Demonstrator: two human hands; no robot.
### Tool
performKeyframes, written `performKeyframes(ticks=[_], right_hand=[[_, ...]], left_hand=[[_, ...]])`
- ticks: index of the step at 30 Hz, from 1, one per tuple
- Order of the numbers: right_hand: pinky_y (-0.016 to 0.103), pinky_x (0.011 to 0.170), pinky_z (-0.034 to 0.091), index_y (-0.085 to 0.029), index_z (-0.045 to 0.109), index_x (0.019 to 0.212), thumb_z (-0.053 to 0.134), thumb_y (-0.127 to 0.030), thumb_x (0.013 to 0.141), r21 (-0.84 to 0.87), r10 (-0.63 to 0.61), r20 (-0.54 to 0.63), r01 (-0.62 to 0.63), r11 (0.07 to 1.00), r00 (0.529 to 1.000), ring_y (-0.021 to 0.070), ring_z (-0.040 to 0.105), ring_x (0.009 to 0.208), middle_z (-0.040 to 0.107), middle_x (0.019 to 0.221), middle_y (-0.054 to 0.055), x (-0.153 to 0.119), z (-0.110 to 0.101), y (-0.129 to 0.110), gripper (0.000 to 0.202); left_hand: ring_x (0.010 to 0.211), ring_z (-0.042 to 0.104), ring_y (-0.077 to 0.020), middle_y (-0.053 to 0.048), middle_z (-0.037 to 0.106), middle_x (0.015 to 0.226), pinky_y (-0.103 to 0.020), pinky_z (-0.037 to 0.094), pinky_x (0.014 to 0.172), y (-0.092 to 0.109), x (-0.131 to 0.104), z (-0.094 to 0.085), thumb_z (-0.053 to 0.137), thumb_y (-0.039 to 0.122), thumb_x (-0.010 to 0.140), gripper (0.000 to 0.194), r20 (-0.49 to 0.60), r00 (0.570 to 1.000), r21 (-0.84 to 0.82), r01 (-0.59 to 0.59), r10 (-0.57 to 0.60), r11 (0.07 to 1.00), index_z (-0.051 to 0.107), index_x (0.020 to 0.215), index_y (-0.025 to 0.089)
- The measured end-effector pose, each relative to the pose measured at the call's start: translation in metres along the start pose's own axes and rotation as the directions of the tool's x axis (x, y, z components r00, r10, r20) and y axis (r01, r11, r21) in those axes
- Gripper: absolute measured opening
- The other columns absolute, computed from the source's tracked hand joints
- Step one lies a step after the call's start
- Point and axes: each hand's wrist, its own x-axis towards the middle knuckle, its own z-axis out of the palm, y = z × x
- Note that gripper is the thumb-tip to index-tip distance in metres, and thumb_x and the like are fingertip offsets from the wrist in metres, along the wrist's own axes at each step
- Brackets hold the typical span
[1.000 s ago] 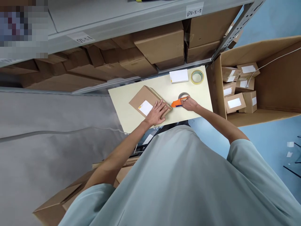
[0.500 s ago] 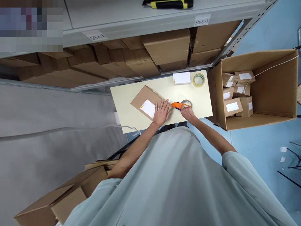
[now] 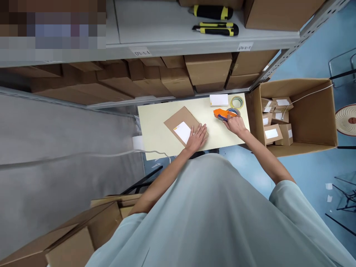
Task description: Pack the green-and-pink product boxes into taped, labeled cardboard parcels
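Note:
My left hand [image 3: 197,138] lies flat, fingers spread, on the right part of a brown cardboard package [image 3: 182,115]. A white label [image 3: 183,132] is on the package, partly beside my fingers. My right hand [image 3: 235,124] is closed around an orange tape dispenser [image 3: 221,113], held over the right side of the cream table [image 3: 151,126]. The dispenser's nose points left, apart from the package. Behind it stand a stack of white labels [image 3: 218,100] and a yellowish tape roll [image 3: 237,102].
A large open carton [image 3: 314,122] with several small labelled boxes stands right of the table. Shelving [image 3: 178,42] full of boxes runs behind it, with two yellow-black cutters [image 3: 218,29] on top. A cable [image 3: 111,154] crosses at left. Cartons [image 3: 72,244] sit lower left.
My right hand has moved right and away from the package with the dispenser. My left hand stays on the package. The whole view has shifted, showing more of the upper shelf.

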Motion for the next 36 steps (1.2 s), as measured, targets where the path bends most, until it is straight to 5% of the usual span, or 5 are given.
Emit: performKeyframes(ticks=[5,13,23,31,36], right_hand=[[0.050,0.096,0.056,0.000,0.062,0.140,0.038,-0.051,0.119,-0.015,-0.078,-0.162,0.076,0.997,0.984,0.0435,0.077,0.106,0.081,0.115,0.030,-0.003,-0.049,-0.019,0.060],[0.056,0.102,0.055,-0.004,0.061,0.140,0.033,-0.056,0.117,-0.116,-0.263,-0.414,0.237,0.965,0.871,0.0457,0.073,0.115,0.077,0.124,0.030,0.035,-0.166,-0.056,0.063],[0.071,0.116,0.045,0.008,0.048,0.150,0.038,-0.049,0.113,-0.197,-0.417,-0.432,0.367,0.909,0.800,0.0524,0.069,0.128,0.071,0.138,0.039,0.194,-0.291,-0.106,0.068],[0.077,0.131,0.032,0.002,0.048,0.158,0.039,-0.040,0.118,-0.026,-0.345,-0.632,0.426,0.905,0.694,0.0482,0.044,0.159,0.052,0.166,0.033,0.226,-0.286,-0.116,0.060],[0.069,0.134,0.037,-0.015,0.041,0.172,0.030,-0.042,0.120,0.210,-0.135,-0.747,0.424,0.881,0.651,0.0412,0.045,0.161,0.049,0.170,0.024,0.146,-0.185,-0.095,0.059]], left_hand=[[0.173,0.039,-0.0379,-0.025,0.045,0.181,-0.065,0.033,0.141,0.019,0.013,-0.041,0.050,0.057,0.114,0.076,-0.335,0.937,-0.116,0.062,-0.098,0.991,0.040,0.177,0.014],[0.165,0.050,-0.0350,-0.017,0.057,0.174,-0.059,0.039,0.138,0.062,0.094,-0.197,0.049,0.049,0.116,0.052,-0.647,0.749,0.104,-0.100,0.143,0.990,0.062,0.162,0.027],[0.167,0.045,-0.0385,-0.022,0.056,0.171,-0.060,0.032,0.141,-0.018,0.188,-0.320,0.058,0.046,0.110,0.056,-0.673,0.738,0.065,-0.009,0.050,0.998,0.063,0.158,0.018],[0.179,0.024,-0.0374,-0.018,0.042,0.183,-0.060,0.009,0.149,-0.046,0.213,-0.337,0.062,0.038,0.104,0.072,-0.695,0.718,-0.059,-0.098,0.030,0.993,0.050,0.171,0.013],[0.182,0.007,-0.0311,-0.010,0.025,0.192,-0.056,0.008,0.149,-0.047,0.131,-0.279,0.053,0.053,0.112,0.078,-0.717,0.693,-0.084,0.024,-0.078,0.996,0.035,0.180,0.020]])
